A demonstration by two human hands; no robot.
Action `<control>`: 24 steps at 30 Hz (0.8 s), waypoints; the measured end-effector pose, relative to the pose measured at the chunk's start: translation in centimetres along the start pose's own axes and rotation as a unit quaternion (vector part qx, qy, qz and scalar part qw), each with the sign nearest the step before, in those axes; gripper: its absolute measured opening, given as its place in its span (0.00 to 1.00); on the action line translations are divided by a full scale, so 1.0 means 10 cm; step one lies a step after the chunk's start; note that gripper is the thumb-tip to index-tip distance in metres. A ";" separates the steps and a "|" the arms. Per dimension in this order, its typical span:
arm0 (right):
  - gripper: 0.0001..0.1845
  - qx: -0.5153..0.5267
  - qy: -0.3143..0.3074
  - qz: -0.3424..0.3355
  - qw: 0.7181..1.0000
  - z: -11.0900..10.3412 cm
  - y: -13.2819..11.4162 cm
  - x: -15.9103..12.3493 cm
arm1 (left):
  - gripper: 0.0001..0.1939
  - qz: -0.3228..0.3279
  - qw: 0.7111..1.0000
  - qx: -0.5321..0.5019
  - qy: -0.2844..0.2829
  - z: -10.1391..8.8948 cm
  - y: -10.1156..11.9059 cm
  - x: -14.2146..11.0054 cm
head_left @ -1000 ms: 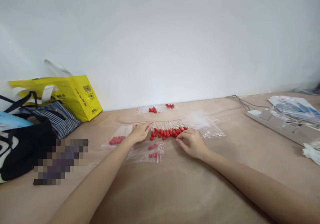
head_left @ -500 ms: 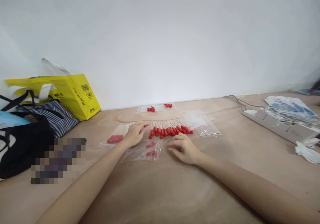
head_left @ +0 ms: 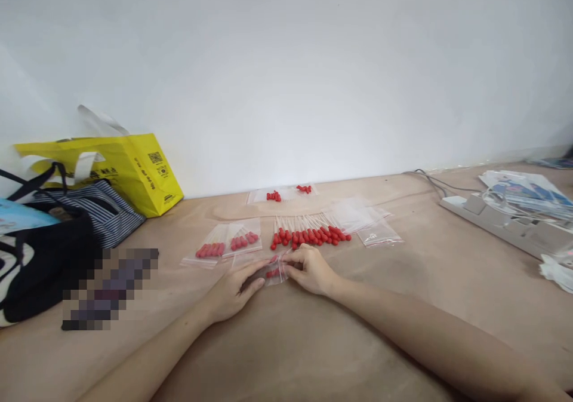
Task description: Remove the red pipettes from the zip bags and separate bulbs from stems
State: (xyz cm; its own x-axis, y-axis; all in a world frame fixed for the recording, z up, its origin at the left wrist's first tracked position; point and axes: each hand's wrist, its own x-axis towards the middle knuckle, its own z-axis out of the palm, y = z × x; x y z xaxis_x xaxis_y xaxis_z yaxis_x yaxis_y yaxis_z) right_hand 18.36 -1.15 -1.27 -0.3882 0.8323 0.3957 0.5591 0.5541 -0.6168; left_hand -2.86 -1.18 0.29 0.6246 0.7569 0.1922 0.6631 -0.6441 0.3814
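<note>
White wall [head_left: 313,91] backs a brown tabletop [head_left: 349,342] where the right hand [head_left: 311,270] pinches a clear bag [head_left: 278,279], the left hand's [head_left: 229,291] grip apart.

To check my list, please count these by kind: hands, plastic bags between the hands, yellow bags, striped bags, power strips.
Left hand and right hand: 2
Plastic bag between them: 1
Yellow bag: 1
Striped bag: 1
Power strip: 1
Total: 6

Left hand [head_left: 229,290] near curled right hand [head_left: 313,270]

head camera | looks forward, down | table [head_left: 286,354] near, wall [head_left: 313,91] beyond
</note>
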 end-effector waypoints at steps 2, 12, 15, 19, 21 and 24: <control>0.08 0.008 -0.010 0.011 1.000 -0.02 -0.01 -0.02 | 0.20 -0.004 1.000 -0.011 -0.007 0.01 0.06 0.01; 0.15 -0.062 -0.060 0.017 0.996 -0.10 -0.01 -0.07 | 0.21 -0.013 0.998 -0.058 -0.006 0.03 0.13 0.00; 0.10 -0.056 -0.060 0.007 0.997 -0.10 -0.01 -0.09 | 0.21 -0.019 0.999 -0.040 -0.008 0.03 0.12 0.00; 0.19 -0.068 -0.061 -0.004 0.996 -0.08 -0.02 -0.12 | 0.22 -0.022 0.999 -0.043 -0.012 0.05 0.10 -0.01; 0.22 -0.082 -0.060 -0.006 0.995 -0.07 -0.02 -0.12 | 0.23 -0.025 0.998 -0.050 -0.013 0.05 0.09 -0.01; 0.20 -0.095 -0.072 -0.015 0.993 -0.06 -0.03 -0.10 | 0.24 -0.027 0.998 -0.053 -0.016 0.06 0.07 -0.01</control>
State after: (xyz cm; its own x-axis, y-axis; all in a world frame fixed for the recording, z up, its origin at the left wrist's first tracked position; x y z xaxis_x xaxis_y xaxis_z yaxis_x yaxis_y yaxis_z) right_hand 19.03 -2.17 -1.11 -0.5002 0.8116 0.3019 0.6681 0.5835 -0.4617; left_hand -2.23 -1.80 -0.02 0.6032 0.7850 0.1416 0.6492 -0.5862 0.4847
